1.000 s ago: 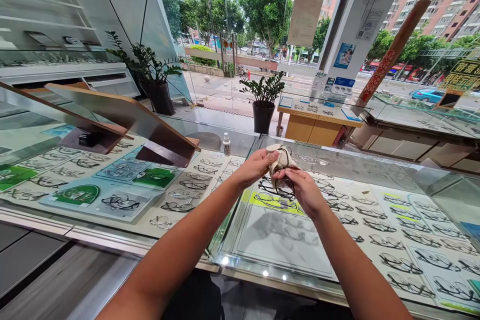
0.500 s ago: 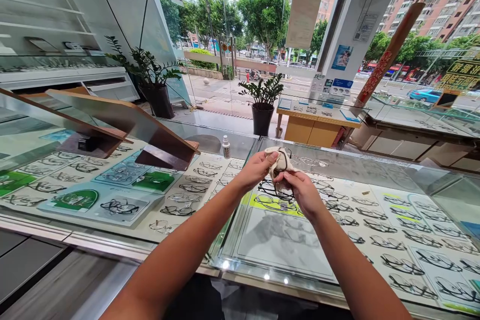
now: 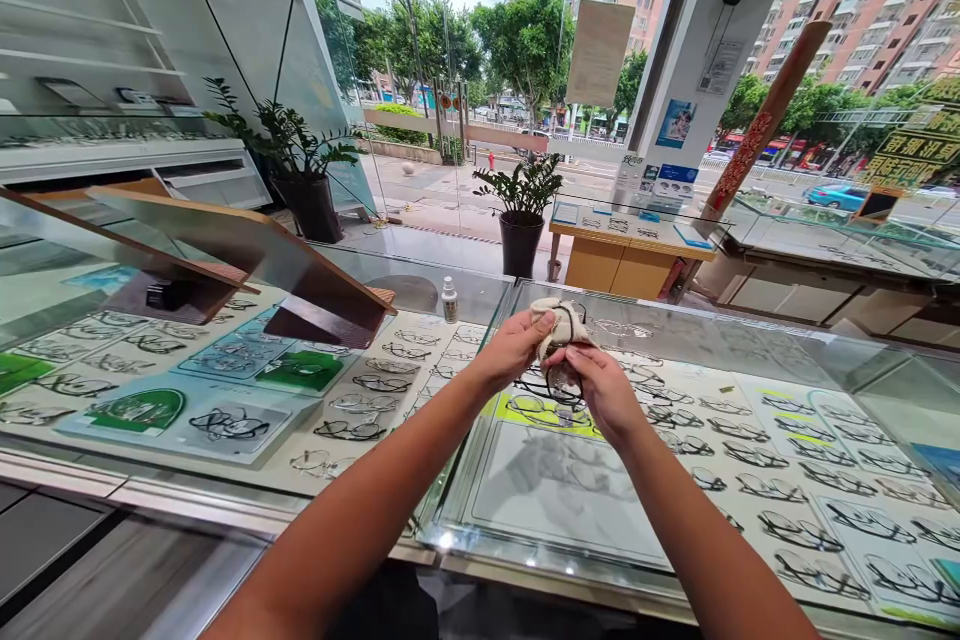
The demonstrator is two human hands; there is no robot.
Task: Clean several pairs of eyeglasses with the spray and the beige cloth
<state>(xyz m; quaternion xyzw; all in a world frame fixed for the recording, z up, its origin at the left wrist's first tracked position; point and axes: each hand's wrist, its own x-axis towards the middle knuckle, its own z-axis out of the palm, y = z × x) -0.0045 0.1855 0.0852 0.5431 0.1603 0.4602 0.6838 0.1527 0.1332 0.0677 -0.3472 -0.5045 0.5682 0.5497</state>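
My left hand (image 3: 517,342) is closed on a cream cleaning cloth (image 3: 553,320), its thumb pressing on top. Part of a dark-rimmed pair of eyeglasses (image 3: 564,382) is wrapped in the cloth, and one lens hangs out below. With bent fingers, my right hand (image 3: 596,375) pinches the eyeglasses at the cloth's lower right edge. Both hands are held close together above the glass display case. The fingers and the cloth hide much of the frame. A small white bottle (image 3: 449,300) stands on the glass to the left of my hands.
Rows of eyeglasses (image 3: 772,488) lie inside the glass display case (image 3: 525,552) beneath my arms. Two tilted, wood-edged mirrors (image 3: 300,265) stand on the counter at left. Beyond the counter are potted plants (image 3: 520,240) and a low yellow cabinet (image 3: 619,265).
The view has tilted and shifted slightly. Both hands keep hold of the cloth and eyeglasses, with only a small change in how the cloth is folded around them.
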